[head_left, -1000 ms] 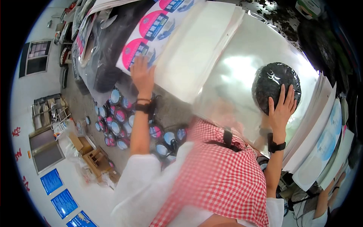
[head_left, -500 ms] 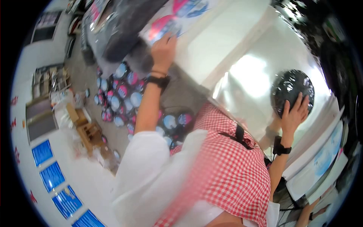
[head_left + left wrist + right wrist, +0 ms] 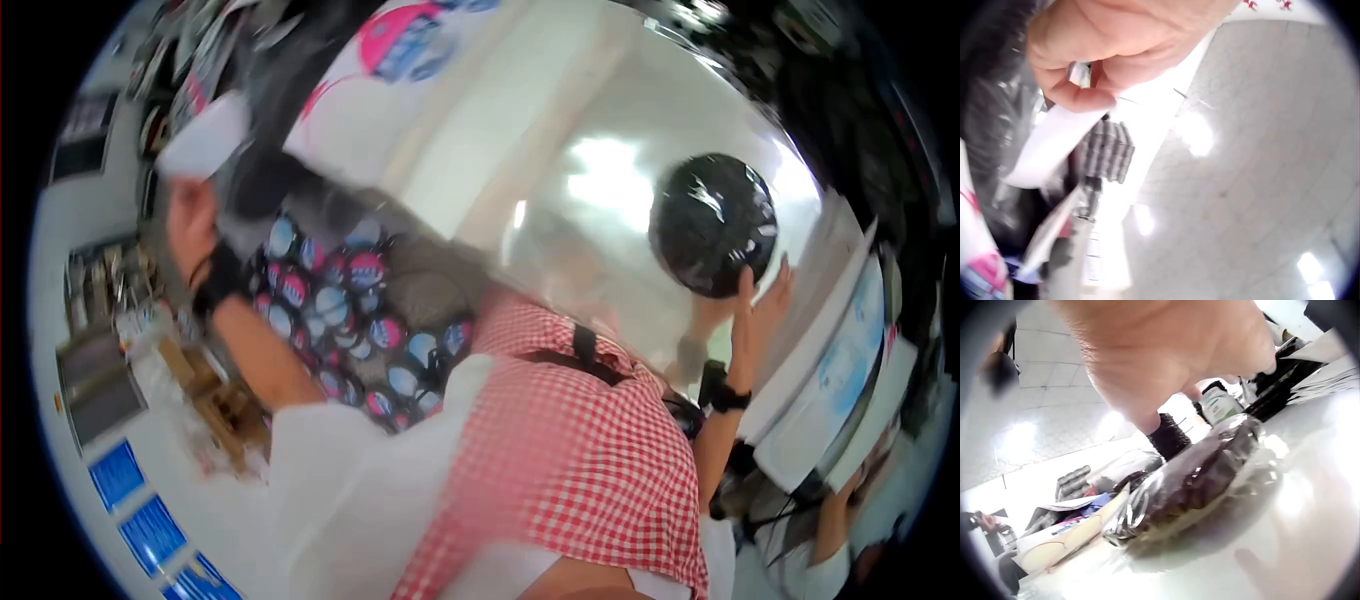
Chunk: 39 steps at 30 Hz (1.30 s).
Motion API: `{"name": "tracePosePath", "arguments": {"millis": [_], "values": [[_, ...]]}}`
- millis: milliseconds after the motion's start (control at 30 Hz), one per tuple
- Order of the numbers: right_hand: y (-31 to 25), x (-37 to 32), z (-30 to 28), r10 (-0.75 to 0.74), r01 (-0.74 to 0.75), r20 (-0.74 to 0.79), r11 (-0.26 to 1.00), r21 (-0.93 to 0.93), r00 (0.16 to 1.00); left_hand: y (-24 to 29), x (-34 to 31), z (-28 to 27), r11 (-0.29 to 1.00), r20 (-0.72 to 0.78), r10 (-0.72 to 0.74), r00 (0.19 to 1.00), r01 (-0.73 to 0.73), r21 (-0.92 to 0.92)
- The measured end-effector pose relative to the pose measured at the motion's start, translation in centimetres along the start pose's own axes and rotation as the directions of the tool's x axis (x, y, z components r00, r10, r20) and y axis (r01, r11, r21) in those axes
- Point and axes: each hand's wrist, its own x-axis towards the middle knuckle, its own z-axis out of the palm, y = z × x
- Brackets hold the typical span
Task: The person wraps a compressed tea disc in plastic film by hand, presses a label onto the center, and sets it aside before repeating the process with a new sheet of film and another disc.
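Note:
My left hand (image 3: 192,222) is raised at the left, off the table, and pinches a white label (image 3: 207,136), its plain side showing. In the left wrist view the label (image 3: 1054,150) hangs bent from thumb and finger. A round, dark, clear-wrapped package (image 3: 714,226) lies flat on the shiny metal tabletop (image 3: 560,200). By its near right edge, my right hand (image 3: 762,318) has its fingers extended. From the right wrist the package (image 3: 1191,481) appears as a thick glossy disc under the fingertips. A sheet of pink-and-blue labels (image 3: 400,50) lies left; its nearest spot shows just a circle outline.
White paper stacks (image 3: 500,130) lie between the label sheet and the bare metal. More printed sheets (image 3: 850,370) stand along the right edge. Several labelled round packages (image 3: 330,305) cover the floor at left, near cardboard boxes (image 3: 215,400). Another person's arm (image 3: 832,520) shows at lower right.
My left hand has left the label sheet, swinging out left with a label; the nearest pink print is gone from the sheet. The right hand has slid off the package to its near edge.

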Motion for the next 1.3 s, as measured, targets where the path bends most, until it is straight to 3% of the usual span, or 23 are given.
{"name": "tracePosePath", "arguments": {"millis": [33,100,133,167,200,267,333,400,500,600,700,833,900,933,967,1000,1067,1100,1133,1167,1200,1267,1300], "values": [[1.4,-0.1,1.6,0.137,-0.163,0.088,0.853,0.497,0.987,-0.3,-1.8,1.8,0.973,-0.013,0.21,0.978,-0.208,0.098],[3.3,-0.2,5.3,0.287,-0.242,0.05,0.69,0.682,0.957,-5.9,-7.0,8.3,0.677,0.125,0.625,0.77,-0.615,0.405],[2.3,0.3,4.6,0.19,-0.171,0.045,0.725,0.667,0.981,-10.5,-10.4,12.0,0.423,0.276,0.746,0.606,-0.751,0.507],[0.1,0.5,3.5,0.248,-0.218,0.076,0.617,0.756,0.966,-15.6,-14.2,15.6,0.18,0.429,0.79,0.438,-0.835,0.52],[-1.4,0.4,2.7,0.286,-0.243,0.109,0.489,0.838,0.952,-20.6,-18.3,18.4,0.031,0.575,0.757,0.311,-0.896,0.443],[-2.0,0.6,2.5,0.335,-0.31,0.191,0.35,0.884,0.923,-29.4,-24.8,22.3,-0.006,0.84,0.523,0.144,-0.985,0.173],[-1.3,0.4,3.6,0.297,-0.27,0.204,0.202,0.942,0.933,-35.2,-28.6,25.1,-0.032,0.999,0.052,0.009,-0.999,0.011],[-1.1,0.2,4.8,0.339,-0.218,0.111,0.296,0.93,0.934,-40.0,-28.8,25.5,0.101,0.996,-0.041,-0.078,-0.992,-0.074],[-0.7,-0.1,5.3,0.344,-0.199,0.015,0.504,0.84,0.939,-42.6,-28.5,23.7,0.183,0.978,-0.166,-0.127,-0.978,-0.096],[-0.8,-0.1,4.4,0.314,-0.187,0.008,0.546,0.816,0.949,-43.3,-28.7,23.3,0.145,0.922,-0.37,-0.113,-0.987,-0.063],[0.0,-0.1,4.4,0.298,-0.215,0.088,0.425,0.879,0.95,-40.5,-30.8,27.0,0.036,0.84,-0.531,-0.109,-0.994,-0.106],[0.0,-0.2,4.0,0.276,-0.246,0.094,0.588,0.771,0.956,-43.6,-29.1,29.8,0.009,0.826,-0.552,-0.118,-0.991,-0.136],[0.3,-0.1,4.2,0.272,-0.205,0.031,0.639,0.741,0.962,-46.3,-24.6,28.1,0.053,0.937,-0.289,0.197,-0.974,0.221],[0.4,-0.2,3.9,0.325,-0.329,0.173,0.522,0.787,0.93,-44.3,-23.3,29.7,0.062,0.814,-0.494,0.306,-0.921,0.384],[0.5,-0.1,3.8,0.247,-0.231,0.096,0.606,0.761,0.964,-41.9,-22.5,30.5,0.022,0.633,-0.677,0.376,-0.849,0.528],[-0.4,0.4,3.0,0.192,-0.123,0.002,0.621,0.774,0.981,-42.3,-21.4,27.5,0.456,0.739,-0.565,0.366,-0.609,0.65],[-2.9,2.9,-2.1,0.035,-0.077,0.068,0.502,0.861,0.997,-39.0,-20.8,26.5,0.674,0.576,-0.607,0.547,-0.03,0.739],[-3.2,4.7,-3.6,-0.016,-0.038,0.056,0.533,0.845,0.998,-36.9,-19.8,25.1,0.784,0.642,-0.481,0.598,-0.036,0.62],[-2.4,7.2,-4.6,-0.07,0.0,0.047,0.557,0.83,0.996,-34.2,-19.2,25.1,0.924,0.769,-0.382,0.513,0.193,0.331],[-0.3,10.3,-4.9,0.031,0.06,-0.107,0.659,0.75,0.994,-31.4,-18.5,25.0,0.834,0.873,-0.268,0.407,0.551,-0.001],[2.2,14.0,-5.4,0.112,0.094,-0.269,0.753,0.651,0.957,-28.6,-17.8,24.9,0.574,0.945,-0.148,0.292,0.803,-0.158],[8.3,20.0,-5.0,0.381,-0.212,-0.597,0.918,0.335,0.706,-23.6,-20.5,27.1,0.524,0.928,0.243,0.281,0.767,-0.369],[13.3,22.9,-4.2,0.51,-0.411,-0.526,0.86,0.301,0.68,-22.2,-20.9,27.3,0.637,0.906,0.345,0.243,0.649,-0.417]]}}
